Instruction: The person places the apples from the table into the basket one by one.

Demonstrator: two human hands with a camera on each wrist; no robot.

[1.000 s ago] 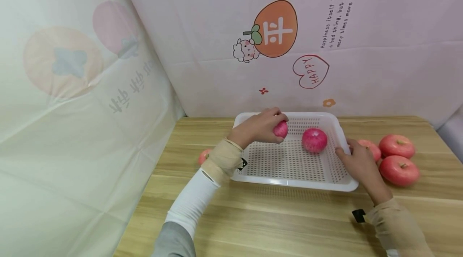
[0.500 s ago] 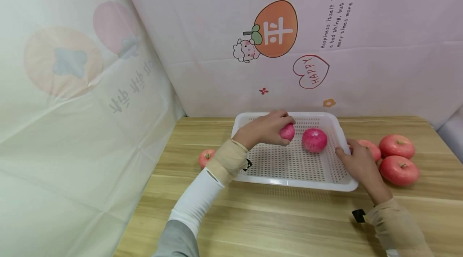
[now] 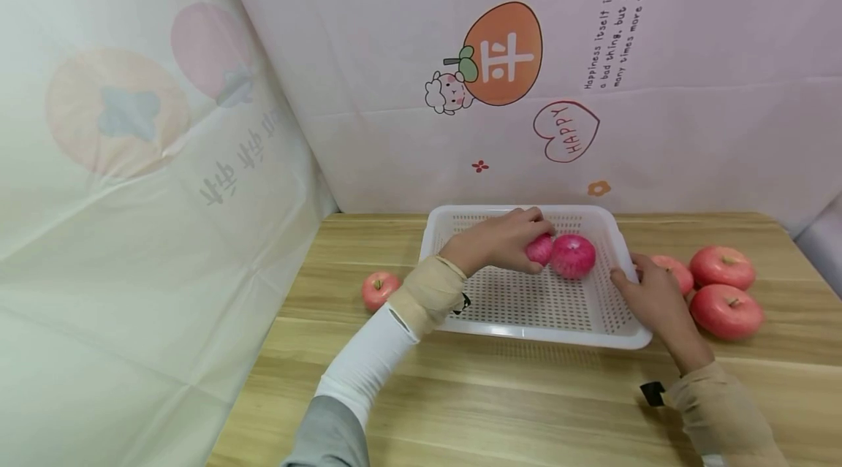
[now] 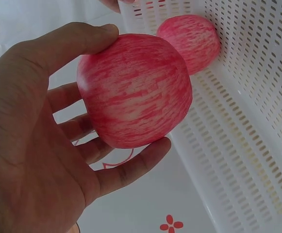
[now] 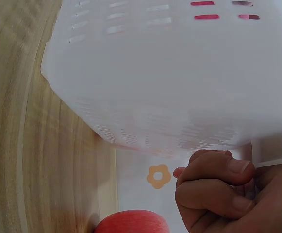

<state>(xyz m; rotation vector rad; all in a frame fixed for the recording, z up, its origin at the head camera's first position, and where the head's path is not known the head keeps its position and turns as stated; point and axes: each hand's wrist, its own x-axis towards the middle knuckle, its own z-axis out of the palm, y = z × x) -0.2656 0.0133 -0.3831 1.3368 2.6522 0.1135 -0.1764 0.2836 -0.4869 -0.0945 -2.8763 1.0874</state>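
Observation:
My left hand (image 3: 503, 239) holds a pink-red apple (image 3: 540, 250) inside the white plastic basket (image 3: 526, 333). In the left wrist view, the thumb lies on one side of that apple and the fingers curl round the other. A second pink apple (image 3: 573, 256) sits in the basket, right beside the held one in the head view. My right hand (image 3: 654, 299) grips the basket's right rim, thumb on the inner side. Its curled fingers (image 5: 213, 177) show against the basket's outside in the right wrist view.
On the wooden table (image 3: 513, 408), a lone red apple (image 3: 379, 290) lies left of the basket. To the right are a partly hidden apple (image 3: 672, 273) behind my right hand, a back apple (image 3: 722, 267) and a front apple (image 3: 726, 311). A printed cloth (image 3: 395, 153) stands behind.
My left hand has carried its apple rightward across the basket, up to the second apple. The lone apple at left is now fully uncovered. My right hand stays on the rim.

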